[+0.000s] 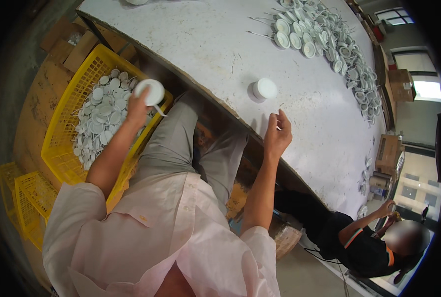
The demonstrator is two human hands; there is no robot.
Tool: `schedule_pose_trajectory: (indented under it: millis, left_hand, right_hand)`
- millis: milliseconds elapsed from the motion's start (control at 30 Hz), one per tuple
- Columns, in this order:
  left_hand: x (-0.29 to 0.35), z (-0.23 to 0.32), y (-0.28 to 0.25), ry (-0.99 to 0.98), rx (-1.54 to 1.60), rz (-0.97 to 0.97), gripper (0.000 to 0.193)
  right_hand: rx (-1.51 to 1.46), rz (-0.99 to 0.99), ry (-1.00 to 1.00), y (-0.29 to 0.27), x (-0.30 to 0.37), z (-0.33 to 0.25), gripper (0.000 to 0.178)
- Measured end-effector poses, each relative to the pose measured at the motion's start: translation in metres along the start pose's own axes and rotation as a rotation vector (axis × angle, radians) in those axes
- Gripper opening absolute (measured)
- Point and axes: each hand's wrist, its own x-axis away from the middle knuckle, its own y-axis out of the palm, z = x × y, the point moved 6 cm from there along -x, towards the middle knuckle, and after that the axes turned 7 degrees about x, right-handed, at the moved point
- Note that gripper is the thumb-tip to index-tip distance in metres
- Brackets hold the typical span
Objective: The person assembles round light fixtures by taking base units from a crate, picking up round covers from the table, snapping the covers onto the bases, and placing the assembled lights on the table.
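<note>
My left hand (138,106) is closed on a round white disc-shaped part (153,92) with a short white lead hanging from it, over the near rim of a yellow plastic crate (64,133). Many similar white discs with leads (101,109) lie heaped in that crate. At the table's front edge my right hand (279,134) is raised, fingers loosely bent and apart, with nothing in them. Just beyond it, a white round piece (265,89) stands by itself on the white table (205,54), not touching the hand.
A long pile of white ring-shaped parts with leads (324,42) covers the table's far right side. More yellow crates (32,198) and cardboard boxes (79,52) stand at the left. A co-worker in black (364,247) sits at the right, hands raised around a small part.
</note>
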Motion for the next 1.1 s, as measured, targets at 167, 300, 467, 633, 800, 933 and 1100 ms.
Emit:
schedule_pose_trajectory:
  millis: [167, 300, 467, 633, 800, 933, 1100]
  left_hand:
    - [-0.063, 0.023, -0.142, 0.098, -0.055, 0.177, 0.032]
    - [-0.084, 0.011, -0.269, -0.005, -0.026, 0.402, 0.046]
    - [-0.069, -0.001, -0.355, -0.035, -0.278, 0.627, 0.062]
    - [-0.066, -0.006, -0.349, 0.193, -1.019, 0.696, 0.061]
    - [-0.04, -0.041, -0.176, 0.152, -0.389, 0.053, 0.029]
    - [0.038, -0.015, 0.007, 0.106, -0.399, -0.395, 0.025]
    - [0.112, -0.004, 0.153, -0.017, -0.213, -0.801, 0.026]
  right_hand:
    - [-0.147, -0.092, 0.371, 0.03, -0.039, 0.009, 0.039]
    - [-0.111, -0.156, 0.412, 0.052, -0.054, 0.028, 0.032]
    - [-0.393, -0.135, 0.482, 0.056, -0.045, 0.041, 0.026]
    - [-0.773, -0.176, 0.585, 0.05, -0.029, 0.035, 0.019]
    - [-0.954, -0.226, 0.574, 0.04, -0.001, 0.01, 0.019]
    - [-1.065, -0.289, 0.62, 0.043, 0.021, -0.004, 0.02]
    - [-1.118, -0.359, 0.689, 0.048, 0.05, -0.015, 0.015]
